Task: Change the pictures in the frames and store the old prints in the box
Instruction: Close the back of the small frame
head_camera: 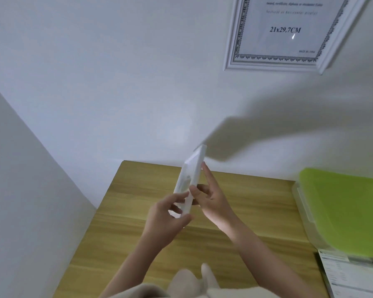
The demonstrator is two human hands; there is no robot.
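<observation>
White walls meet in a corner behind a wooden table [138, 229], above which both hands work. Left to right: the left hand [168, 216] pinches the near lower end of a small white frame [191, 181], thumb and fingers curled round its edge; the frame, seen edge-on and tilted, stands between the two hands, clear of the tabletop; the right hand [213, 201] supports its far side, index finger straight along the edge, the other fingers bent behind it. Right of the right hand sits a clear box with a green lid [342, 207] (lid on), and nearer the body some printed sheets [351, 274]. Above and to the right of both hands a larger white frame [276, 33] hangs on the wall, showing its stock size insert. Progress, as judged: early, since the held frame appears unopened and the box shut; whether any print has been swapped cannot be told. Count: two frames, one box, two hands.
</observation>
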